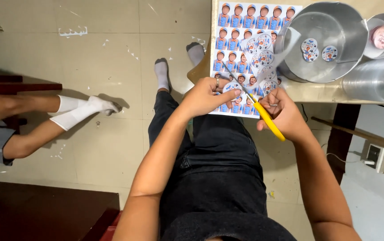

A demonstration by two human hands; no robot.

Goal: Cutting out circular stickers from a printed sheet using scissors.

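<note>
The right grip [281, 111] closes round yellow-handled scissors [254, 105], blades parted in the printed sticker sheet [245, 53] overhanging the surface [317, 91]. The left grip [210, 96] pinches the sheet's near edge. Cutting appears midway; advancing likely calls for steadying the paper.

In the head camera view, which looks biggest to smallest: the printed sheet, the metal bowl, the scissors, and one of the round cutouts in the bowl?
1. Printed sheet and metal bowl: these look about alike in area, so I would not rank one above the other.
2. Scissors, long but thin.
3. Round cutout, clearly smallest.
</note>
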